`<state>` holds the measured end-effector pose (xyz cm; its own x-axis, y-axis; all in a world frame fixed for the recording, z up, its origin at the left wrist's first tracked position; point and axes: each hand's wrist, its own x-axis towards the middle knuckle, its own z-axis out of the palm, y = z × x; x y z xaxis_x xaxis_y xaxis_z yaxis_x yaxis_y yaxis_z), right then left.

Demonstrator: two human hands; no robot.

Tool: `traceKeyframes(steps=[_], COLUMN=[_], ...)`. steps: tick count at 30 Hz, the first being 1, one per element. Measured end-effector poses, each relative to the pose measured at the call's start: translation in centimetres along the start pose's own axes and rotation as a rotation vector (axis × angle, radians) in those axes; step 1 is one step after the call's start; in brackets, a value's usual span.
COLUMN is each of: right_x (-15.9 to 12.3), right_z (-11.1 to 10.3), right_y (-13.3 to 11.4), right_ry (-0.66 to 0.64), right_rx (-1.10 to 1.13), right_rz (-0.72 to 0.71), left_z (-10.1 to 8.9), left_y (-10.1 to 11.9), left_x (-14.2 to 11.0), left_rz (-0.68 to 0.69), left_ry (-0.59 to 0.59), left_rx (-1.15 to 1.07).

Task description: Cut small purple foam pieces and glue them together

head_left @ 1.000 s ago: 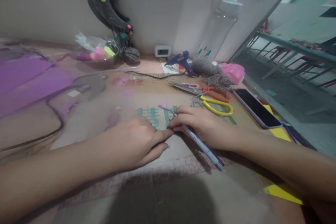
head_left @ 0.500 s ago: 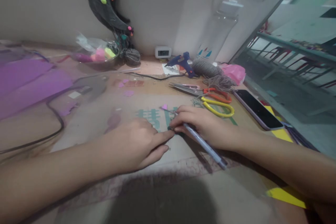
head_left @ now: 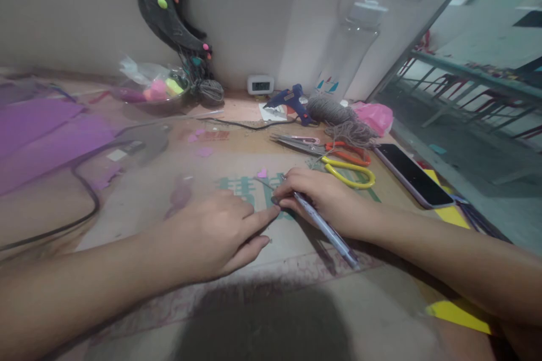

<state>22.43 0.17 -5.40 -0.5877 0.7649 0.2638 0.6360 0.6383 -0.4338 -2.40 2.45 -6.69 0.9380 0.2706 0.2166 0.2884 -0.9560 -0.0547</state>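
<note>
The big flat cardboard fills the middle and bottom of the frame. It looks nearly the same as before. My two hands have hardly moved, so I think this is slow, careful work in one small spot.

The purple sheets lie at the left. My left hand is left of the middle, with its pointing finger stretched out and its thumb apart. I see nothing held in it. My right hand is right of the middle, and its fingers are closed around a pen-like stick.

The stick is long, thin and pale blue-purple. It tilts from the middle down to the lower right. Its thin tip pokes out to the upper left. The tip now sits a bit lower beside the little pink bit, just above the middle.

Smallest is a dark spot in the middle, where my fingertips meet. I can't tell what it is.
</note>
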Motion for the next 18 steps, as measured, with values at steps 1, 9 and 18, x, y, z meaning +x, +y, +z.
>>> traceKeyframes(steps=[1,9,18], right_x=[-0.03,0.06,-0.08], right_z=[0.09,-0.22,-0.39], right_y=[-0.08,0.08,0.23], right_ry=[0.001,-0.071,-0.014], right_rx=[0.019,-0.051,-0.071], right_rz=[0.006,-0.022,-0.086], left_z=[0.02,-0.44,-0.59], left_y=[0.0,-0.53,-0.62], left_x=[0.03,0.62,0.6], left_rz=[0.002,-0.013,-0.018], left_ry=[-0.01,-0.101,-0.135], left_rx=[-0.002,-0.109,-0.106])
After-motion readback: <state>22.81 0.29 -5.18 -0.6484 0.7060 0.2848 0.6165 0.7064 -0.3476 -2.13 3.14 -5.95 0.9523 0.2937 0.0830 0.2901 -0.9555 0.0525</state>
